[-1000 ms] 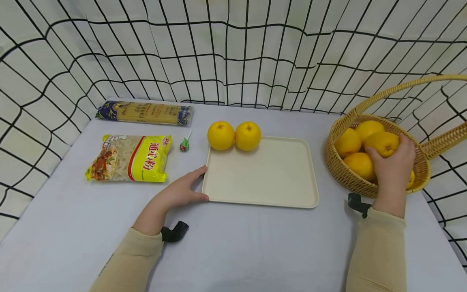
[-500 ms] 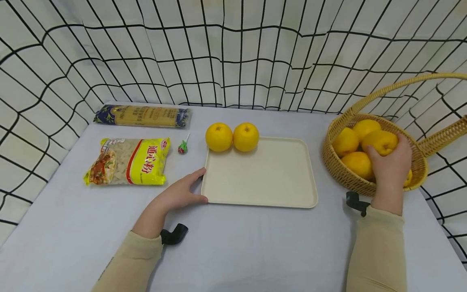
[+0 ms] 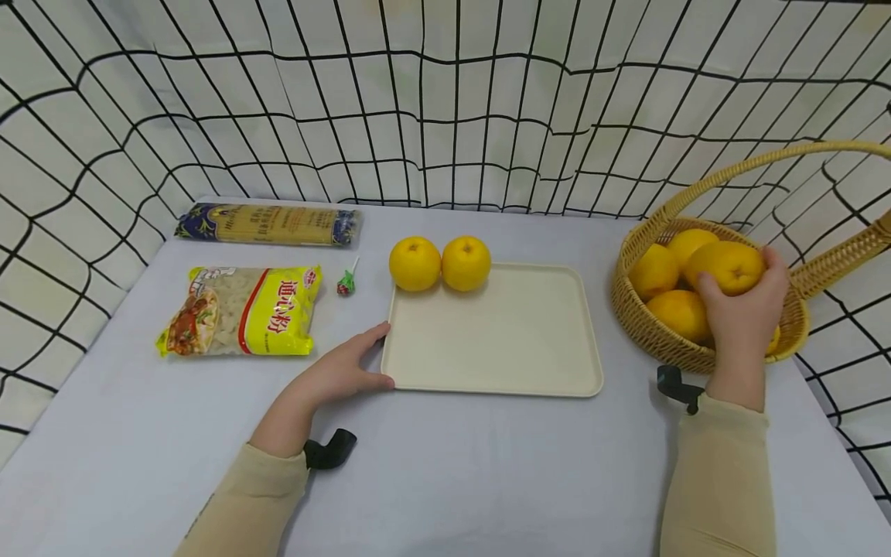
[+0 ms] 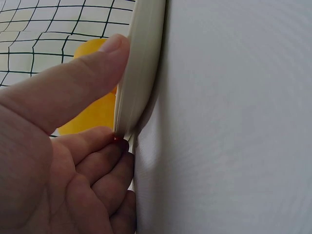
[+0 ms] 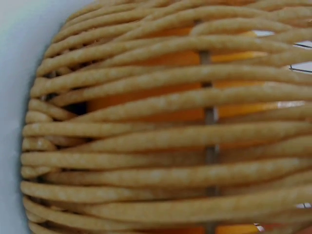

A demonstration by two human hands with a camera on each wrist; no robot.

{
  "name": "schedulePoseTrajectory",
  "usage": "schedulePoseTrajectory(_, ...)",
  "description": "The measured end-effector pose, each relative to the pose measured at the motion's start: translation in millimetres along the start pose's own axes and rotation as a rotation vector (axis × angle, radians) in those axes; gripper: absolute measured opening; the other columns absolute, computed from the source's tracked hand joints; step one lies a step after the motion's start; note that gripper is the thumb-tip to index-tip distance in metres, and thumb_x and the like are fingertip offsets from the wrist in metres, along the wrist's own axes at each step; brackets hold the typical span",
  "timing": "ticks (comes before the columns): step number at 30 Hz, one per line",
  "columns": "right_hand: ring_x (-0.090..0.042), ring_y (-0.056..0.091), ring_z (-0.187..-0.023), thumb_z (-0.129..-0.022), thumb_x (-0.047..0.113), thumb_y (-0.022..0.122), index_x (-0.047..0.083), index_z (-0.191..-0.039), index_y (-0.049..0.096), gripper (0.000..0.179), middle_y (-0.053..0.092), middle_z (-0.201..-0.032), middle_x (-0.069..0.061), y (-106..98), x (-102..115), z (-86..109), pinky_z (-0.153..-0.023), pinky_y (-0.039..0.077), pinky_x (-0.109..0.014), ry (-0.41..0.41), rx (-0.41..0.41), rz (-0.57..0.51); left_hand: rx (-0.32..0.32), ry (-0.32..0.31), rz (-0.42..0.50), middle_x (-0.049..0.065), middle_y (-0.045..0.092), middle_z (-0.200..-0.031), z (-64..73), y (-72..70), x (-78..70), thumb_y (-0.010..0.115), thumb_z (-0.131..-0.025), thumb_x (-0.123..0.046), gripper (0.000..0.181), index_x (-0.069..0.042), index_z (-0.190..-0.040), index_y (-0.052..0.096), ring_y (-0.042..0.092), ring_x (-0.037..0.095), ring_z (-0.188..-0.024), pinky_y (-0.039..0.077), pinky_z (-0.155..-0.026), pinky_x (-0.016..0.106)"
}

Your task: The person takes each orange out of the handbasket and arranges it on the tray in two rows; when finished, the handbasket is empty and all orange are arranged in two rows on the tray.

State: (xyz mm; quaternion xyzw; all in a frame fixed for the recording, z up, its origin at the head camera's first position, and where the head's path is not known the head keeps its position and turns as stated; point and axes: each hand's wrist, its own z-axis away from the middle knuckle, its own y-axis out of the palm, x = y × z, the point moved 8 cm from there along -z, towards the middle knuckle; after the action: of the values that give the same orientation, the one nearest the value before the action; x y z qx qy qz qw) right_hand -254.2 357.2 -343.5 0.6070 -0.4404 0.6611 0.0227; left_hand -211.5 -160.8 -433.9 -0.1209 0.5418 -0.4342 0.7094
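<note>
My left hand (image 3: 341, 370) touches the left side of a cream rectangular tray (image 3: 494, 340), thumb at the near corner and fingers farther along. In the left wrist view, the thumb lies against the tray's rim (image 4: 141, 73) and the fingers are slightly bent. Two yellow-skinned oranges, the left one (image 3: 414, 264) and the right one (image 3: 466, 263), sit side by side at the tray's far left corner. Over a wicker basket (image 3: 629, 321), my right hand (image 3: 748, 313) grips another orange (image 3: 725, 267). The right wrist view shows only the woven wall (image 5: 161, 151), which hides that hand.
Several more oranges (image 3: 681, 313) lie in the basket, whose tall handle (image 3: 738, 174) arches over it. At left are a pasta bag (image 3: 240, 311), a noodle pack (image 3: 267, 224) and a lollipop (image 3: 346, 283). Black-and-white netting (image 3: 445, 108) borders the table (image 3: 487, 472).
My right hand has lifted the orange slightly in the basket. The left hand stays at the tray's edge. The whole view has shifted a little.
</note>
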Motion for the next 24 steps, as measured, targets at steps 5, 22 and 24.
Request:
schedulePoseTrajectory(5,-0.002,0.032,-0.112,-0.077,0.024,0.059,0.036,-0.135,0.024,0.069,0.032,-0.135,0.014,-6,7,3.5,-0.1,0.027,-0.021,-0.032,-0.08,-0.158,-0.003,-0.004,0.001,0.013,0.021,-0.151,-0.2,0.7,1.5,0.072,-0.076,-0.033,0.089,-0.013,-0.146,0.02,0.019,0.034,-0.138,0.019,-0.111,0.053)
schedulePoseTrajectory(22,-0.012,0.043,-0.11,-0.071,0.004,0.055,0.016,-0.126,0.035,0.059,0.043,-0.123,0.001,-33,60,33.8,-0.093,0.038,-0.02,-0.301,-0.207,-0.556,0.001,0.0,-0.01,0.012,0.02,-0.151,0.0,0.8,-1.6,0.07,-0.077,-0.033,0.088,-0.014,-0.146,0.019,0.018,0.034,-0.138,0.018,-0.111,0.053)
schedulePoseTrajectory(24,-0.015,0.045,-0.107,-0.07,0.003,0.055,0.013,-0.124,0.038,0.057,0.045,-0.121,-0.001,-35,68,39.9,-0.09,0.04,-0.024,-0.346,-0.208,-0.634,0.002,-0.003,-0.012,0.012,0.02,-0.151,0.4,1.0,-1.4,0.07,-0.077,-0.033,0.088,-0.015,-0.146,0.019,0.018,0.034,-0.138,0.019,-0.111,0.053)
